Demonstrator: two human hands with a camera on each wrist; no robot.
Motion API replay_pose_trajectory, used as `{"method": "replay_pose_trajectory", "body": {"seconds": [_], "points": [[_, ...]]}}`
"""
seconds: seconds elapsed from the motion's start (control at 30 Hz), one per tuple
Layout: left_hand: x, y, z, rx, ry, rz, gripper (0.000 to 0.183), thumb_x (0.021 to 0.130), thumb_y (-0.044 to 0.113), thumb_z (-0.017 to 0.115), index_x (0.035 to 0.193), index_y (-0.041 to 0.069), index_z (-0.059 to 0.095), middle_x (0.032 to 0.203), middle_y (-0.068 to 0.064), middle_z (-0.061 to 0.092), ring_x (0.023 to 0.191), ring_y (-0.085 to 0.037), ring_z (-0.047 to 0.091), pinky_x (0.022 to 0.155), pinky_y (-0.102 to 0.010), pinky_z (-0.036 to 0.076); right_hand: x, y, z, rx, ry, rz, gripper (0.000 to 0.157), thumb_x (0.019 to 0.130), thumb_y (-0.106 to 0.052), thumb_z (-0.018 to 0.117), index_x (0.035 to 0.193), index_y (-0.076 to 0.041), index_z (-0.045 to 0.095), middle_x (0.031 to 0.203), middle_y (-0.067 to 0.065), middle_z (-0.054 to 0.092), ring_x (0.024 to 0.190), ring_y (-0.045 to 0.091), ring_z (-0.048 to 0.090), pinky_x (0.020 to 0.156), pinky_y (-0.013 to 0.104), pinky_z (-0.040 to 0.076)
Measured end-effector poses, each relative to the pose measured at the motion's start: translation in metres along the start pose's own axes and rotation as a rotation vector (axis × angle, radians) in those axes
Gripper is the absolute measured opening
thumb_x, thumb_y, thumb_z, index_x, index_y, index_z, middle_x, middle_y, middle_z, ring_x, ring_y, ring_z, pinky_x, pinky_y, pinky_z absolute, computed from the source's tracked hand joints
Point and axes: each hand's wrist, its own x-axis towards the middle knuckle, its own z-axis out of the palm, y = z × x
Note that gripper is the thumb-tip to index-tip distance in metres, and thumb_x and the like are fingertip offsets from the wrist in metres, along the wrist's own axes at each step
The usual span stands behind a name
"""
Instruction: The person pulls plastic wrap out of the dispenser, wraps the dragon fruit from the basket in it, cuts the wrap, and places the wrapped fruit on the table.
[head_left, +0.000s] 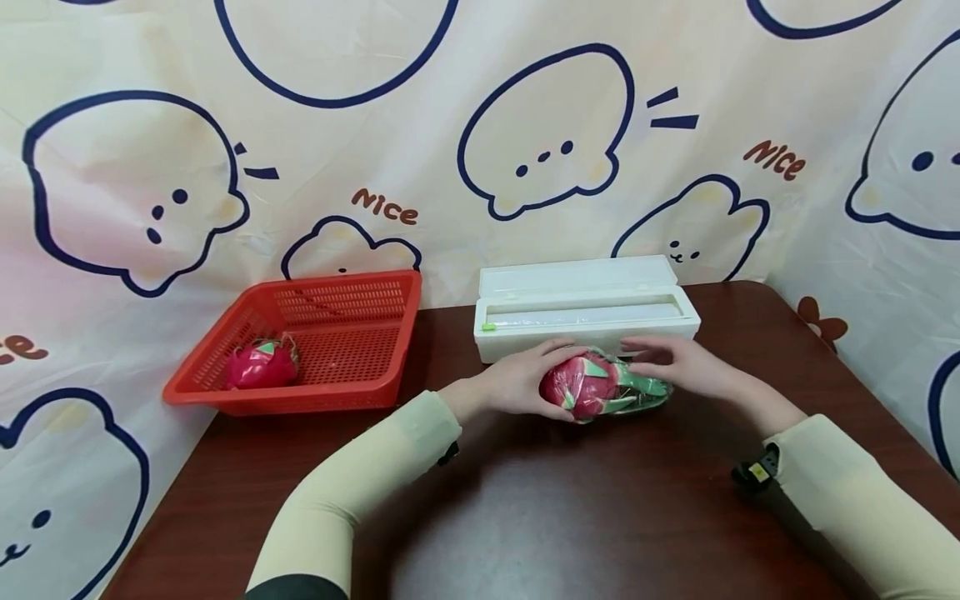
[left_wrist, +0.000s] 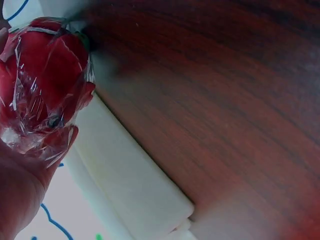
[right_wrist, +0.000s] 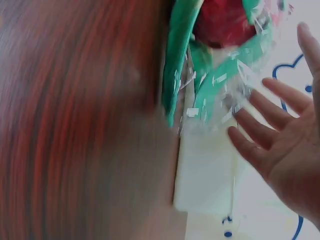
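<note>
prob at wrapping step: my l hand (head_left: 517, 382) grips the dragon fruit (head_left: 588, 385), r hand (head_left: 684, 365) spread just by the film (right_wrist: 220, 102), so next prob needs film tucked snug.

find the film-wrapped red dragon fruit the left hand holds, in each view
Head: the oval red-and-green dragon fruit in clear film is right of centre, below mid-height.
Left wrist: the dragon fruit is at upper left.
Right wrist: the dragon fruit is at the top, right of centre, partly cut off.
Shared landmark: the long white rectangular box.
</note>
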Motion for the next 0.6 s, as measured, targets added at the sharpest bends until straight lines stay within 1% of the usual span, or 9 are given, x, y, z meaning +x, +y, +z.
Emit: {"method": "replay_pose_trajectory", "body": {"seconds": [0.1, 0.17, 0.3, 0.37, 0.4, 0.5, 0.6], "points": [[0.0, -0.006, 0.0, -0.067, 0.014, -0.03, 0.093, 0.075, 0.048, 0.08, 0.151, 0.027, 0.031, 0.145, 0.0, 0.037, 0.122, -0.015, 0.042, 0.088, -0.027, 0.048, -0.008, 0.004, -0.009, -0.014, 0.075, 0.027, 0.047, 0.097, -0.026, 0.062, 0.136, -0.003, 0.054, 0.131, 0.02, 0.057, 0.114, 0.036, 0.058, 0.083, 0.035, 0.053], [0.0, -0.01, 0.0, -0.107, 0.023, -0.059, 0.089, 0.076, 0.045, 0.08, 0.15, 0.025, 0.034, 0.141, 0.0, 0.041, 0.121, -0.014, 0.043, 0.088, -0.026, 0.048, -0.014, 0.008, -0.012, -0.041, 0.09, 0.046, 0.046, 0.095, -0.028, 0.064, 0.134, -0.004, 0.057, 0.129, 0.018, 0.059, 0.112, 0.033, 0.06, 0.082, 0.03, 0.053], [-0.002, -0.015, -0.001, -0.142, 0.028, -0.089, 0.085, 0.077, 0.042, 0.079, 0.147, 0.021, 0.037, 0.137, 0.0, 0.046, 0.12, -0.014, 0.044, 0.087, -0.026, 0.048, -0.021, 0.018, -0.013, -0.105, 0.053, 0.069, 0.053, 0.09, -0.028, 0.071, 0.133, -0.001, 0.058, 0.124, 0.019, 0.062, 0.106, 0.03, 0.063, 0.081, 0.026, 0.052], [-0.003, -0.015, -0.002, -0.145, 0.023, -0.088, 0.085, 0.077, 0.043, 0.079, 0.147, 0.021, 0.037, 0.137, 0.0, 0.046, 0.12, -0.014, 0.044, 0.087, -0.026, 0.049, -0.022, 0.022, -0.013, -0.137, 0.04, 0.074, 0.052, 0.088, -0.025, 0.074, 0.13, 0.0, 0.059, 0.12, 0.018, 0.064, 0.1, 0.026, 0.063, 0.078, 0.027, 0.052], [-0.002, -0.015, -0.003, -0.146, 0.02, -0.085, 0.085, 0.077, 0.043, 0.079, 0.147, 0.021, 0.037, 0.137, 0.0, 0.045, 0.12, -0.014, 0.044, 0.087, -0.026, 0.049, -0.022, 0.024, -0.012, -0.154, 0.048, 0.078, 0.048, 0.087, -0.023, 0.074, 0.127, 0.0, 0.062, 0.116, 0.017, 0.066, 0.096, 0.024, 0.064, 0.076, 0.026, 0.052], [-0.002, -0.015, -0.005, -0.148, 0.011, -0.077, 0.085, 0.077, 0.043, 0.079, 0.147, 0.021, 0.037, 0.137, 0.0, 0.046, 0.12, -0.014, 0.043, 0.086, -0.025, 0.049, -0.018, 0.026, -0.011, -0.192, 0.111, 0.081, 0.028, 0.086, -0.015, 0.075, 0.112, -0.003, 0.072, 0.103, 0.01, 0.07, 0.086, 0.019, 0.062, 0.07, 0.025, 0.052], [-0.001, -0.014, -0.006, -0.148, 0.0, -0.069, 0.085, 0.077, 0.042, 0.079, 0.147, 0.02, 0.037, 0.137, 0.0, 0.045, 0.121, -0.014, 0.043, 0.086, -0.024, 0.049, -0.013, 0.026, -0.008, -0.219, 0.178, 0.067, 0.011, 0.086, -0.01, 0.074, 0.096, -0.006, 0.077, 0.093, 0.005, 0.072, 0.082, 0.019, 0.06, 0.068, 0.026, 0.05]]}}
